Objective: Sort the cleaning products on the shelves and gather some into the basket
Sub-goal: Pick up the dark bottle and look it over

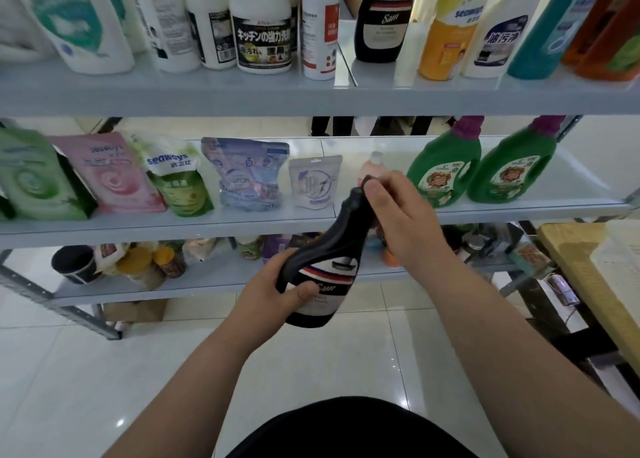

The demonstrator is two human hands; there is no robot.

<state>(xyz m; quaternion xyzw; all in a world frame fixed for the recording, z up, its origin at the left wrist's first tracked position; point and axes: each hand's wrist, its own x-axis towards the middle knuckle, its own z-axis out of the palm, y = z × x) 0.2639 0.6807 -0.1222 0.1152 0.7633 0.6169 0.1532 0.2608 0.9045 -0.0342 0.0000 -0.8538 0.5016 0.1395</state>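
Note:
A black "Sam" bottle [325, 270] hangs tilted in front of the middle shelf, held by both hands. My left hand [273, 293] grips its wide lower body, thumb across the white label. My right hand [398, 215] pinches the neck and cap at the top. A matching black Sam bottle [382, 17] stands upright on the top shelf [242, 93]. On the middle shelf [346, 215] stand several refill pouches [242, 173] and two green jugs [445, 168] with purple caps. No basket is in view.
White and coloured bottles crowd the top shelf. The bottom shelf [214, 284] holds small jars, cups and packets. A wooden table [588, 277] stands at the right. White tiled floor lies below. Someone's legs show behind the shelves.

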